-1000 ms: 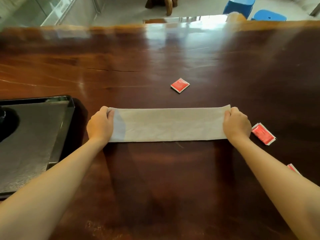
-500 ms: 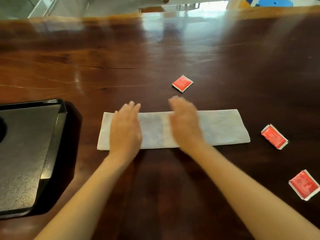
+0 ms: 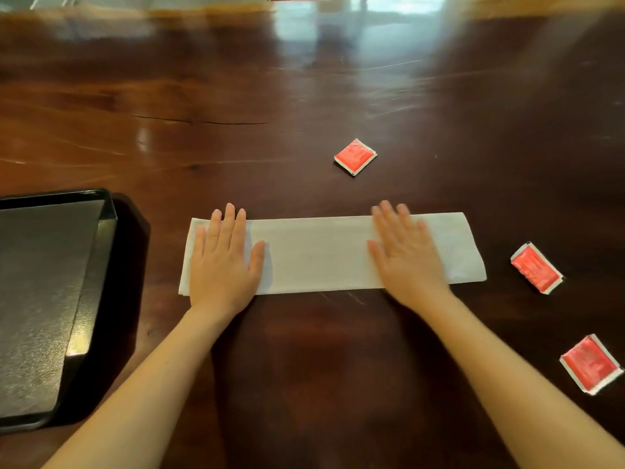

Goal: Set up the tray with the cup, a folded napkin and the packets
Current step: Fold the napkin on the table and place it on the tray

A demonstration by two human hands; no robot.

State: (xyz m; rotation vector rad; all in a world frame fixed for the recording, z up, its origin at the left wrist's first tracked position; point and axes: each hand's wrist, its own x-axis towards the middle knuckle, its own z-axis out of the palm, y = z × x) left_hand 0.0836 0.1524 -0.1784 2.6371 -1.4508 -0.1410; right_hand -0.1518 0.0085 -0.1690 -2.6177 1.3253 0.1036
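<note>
A white napkin (image 3: 318,253), folded into a long strip, lies flat on the dark wooden table. My left hand (image 3: 221,262) presses flat on its left end with straight fingers. Flat on the strip's right part rests my right hand (image 3: 404,257), slightly blurred. A black tray (image 3: 98,265) sits at the left edge of the view. Three red packets lie loose on the table: one (image 3: 355,156) beyond the napkin, one (image 3: 536,271) to its right, one (image 3: 591,363) near the right edge. The cup is out of view.
The glossy wooden table (image 3: 304,96) stretches far back with a thin crack (image 3: 199,121) in its surface. Bare wood lies between my forearms and the front edge.
Both hands let go of the strip's ends, came to the middle, then slid apart: the left toward the left end, the right toward the right. The view tilted down.
</note>
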